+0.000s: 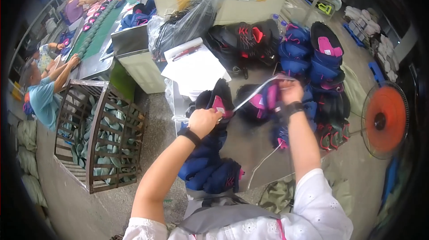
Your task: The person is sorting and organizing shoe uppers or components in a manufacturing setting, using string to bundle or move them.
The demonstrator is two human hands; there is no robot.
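A pale white strip [254, 95] is stretched above the table between my two hands. My left hand [204, 123] is closed on it, and a loose end sticks out to the left. Raised higher, my right hand [291, 91] grips the other end; its fingers are slightly blurred. Just beneath the right hand is a blurred navy and pink shoe [271, 97]; whether the hand touches it I cannot tell. Behind my left hand stands a black shoe with a pink insole [222, 97]. Navy shoes [212, 175] are stacked below that hand.
Stacked navy shoes [295, 47] and black shoes [243, 41] line the table's [263, 168] far and right sides. Papers with a pen [192, 67] lie at left. A slatted crate of soles [100, 137] stands left, an orange fan [380, 120] right. People work along a green conveyor [96, 38].
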